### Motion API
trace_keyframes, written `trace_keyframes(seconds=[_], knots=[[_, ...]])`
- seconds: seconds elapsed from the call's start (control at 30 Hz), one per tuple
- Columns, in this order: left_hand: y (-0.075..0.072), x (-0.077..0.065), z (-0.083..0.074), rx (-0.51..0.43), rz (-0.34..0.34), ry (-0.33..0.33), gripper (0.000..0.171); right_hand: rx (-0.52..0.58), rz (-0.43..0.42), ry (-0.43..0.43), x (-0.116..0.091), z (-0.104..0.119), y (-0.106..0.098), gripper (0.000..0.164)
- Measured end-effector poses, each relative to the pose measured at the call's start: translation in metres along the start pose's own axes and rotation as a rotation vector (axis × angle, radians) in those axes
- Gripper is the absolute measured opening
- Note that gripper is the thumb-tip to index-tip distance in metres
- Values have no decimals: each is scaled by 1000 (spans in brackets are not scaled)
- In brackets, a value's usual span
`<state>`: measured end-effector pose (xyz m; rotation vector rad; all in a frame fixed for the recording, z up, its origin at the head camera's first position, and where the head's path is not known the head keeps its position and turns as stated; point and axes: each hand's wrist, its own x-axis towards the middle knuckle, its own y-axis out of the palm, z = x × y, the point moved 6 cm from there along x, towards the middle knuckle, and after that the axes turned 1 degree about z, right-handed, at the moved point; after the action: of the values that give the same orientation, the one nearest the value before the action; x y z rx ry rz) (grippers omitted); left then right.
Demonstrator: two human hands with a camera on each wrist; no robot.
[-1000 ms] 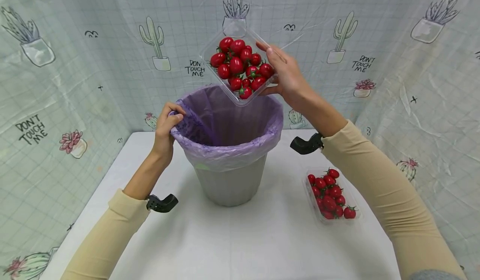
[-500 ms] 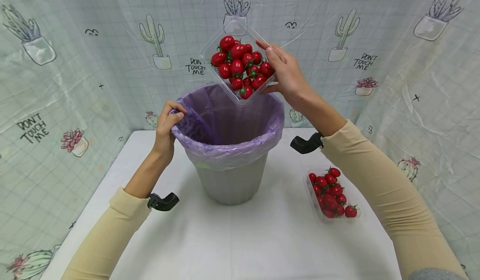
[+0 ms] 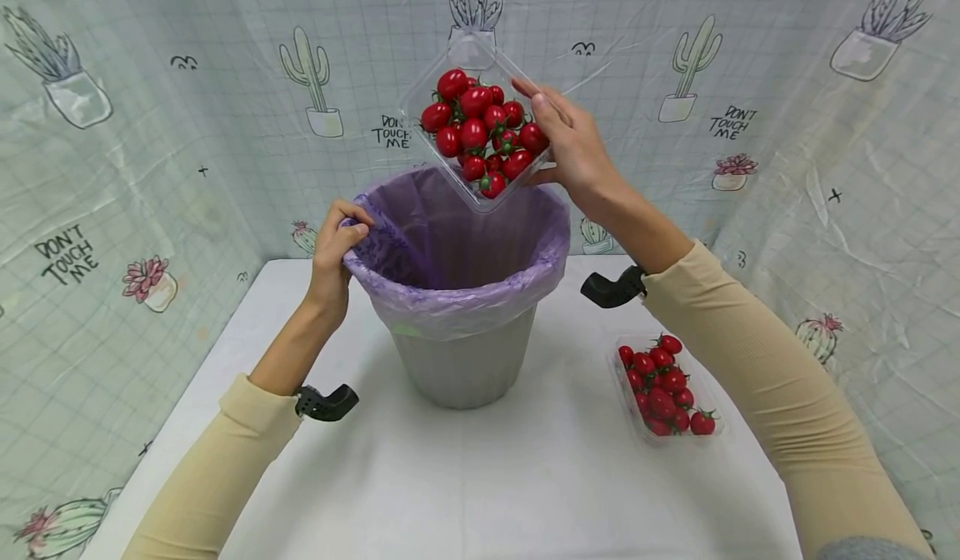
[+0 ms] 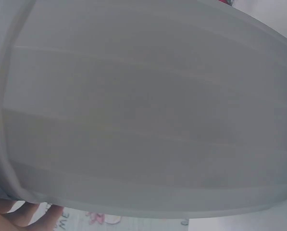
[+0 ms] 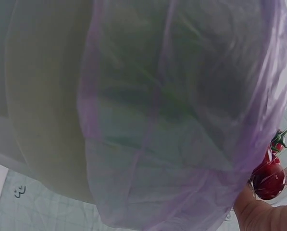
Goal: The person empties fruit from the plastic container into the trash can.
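A grey trash bin [image 3: 465, 368] lined with a purple trash bag [image 3: 457, 314] stands on the white table. My left hand [image 3: 330, 247] grips the bin's left rim, thumb over the bag's folded edge. Above the bin's mouth my right hand [image 3: 573, 143] holds a clear plastic box [image 3: 480, 203] by its right side. Several red cherry tomatoes [image 3: 474, 133] lie in this box, which is tilted toward the camera. In the right wrist view the bag [image 5: 181, 120] covers most of the picture, with a tomato [image 5: 269, 182] by the thumb. The bin wall [image 4: 148, 106] fills the left wrist view.
A second clear box [image 3: 633, 431] of cherry tomatoes [image 3: 663, 397] sits on the table to the right of the bin, beside the right forearm. A cactus-print curtain [image 3: 225, 85] encloses the white table [image 3: 450, 493] at the back and sides.
Both hands keep their holds, and the box stays over the bin. The whole head view has shifted very slightly; a few tomatoes in the held box have moved a little.
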<state>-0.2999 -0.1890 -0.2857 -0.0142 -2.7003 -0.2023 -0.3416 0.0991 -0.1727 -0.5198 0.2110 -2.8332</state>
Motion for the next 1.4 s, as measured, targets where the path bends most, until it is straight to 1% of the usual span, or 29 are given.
trace_keyframes(seconds=[1.03, 1.4], knots=[[-1, -1, 1, 3, -6, -1, 15, -36, -18, -44, -1, 2, -1, 47], [0, -1, 0, 6, -2, 3, 15, -55, -11, -60, -2, 2, -1, 47]])
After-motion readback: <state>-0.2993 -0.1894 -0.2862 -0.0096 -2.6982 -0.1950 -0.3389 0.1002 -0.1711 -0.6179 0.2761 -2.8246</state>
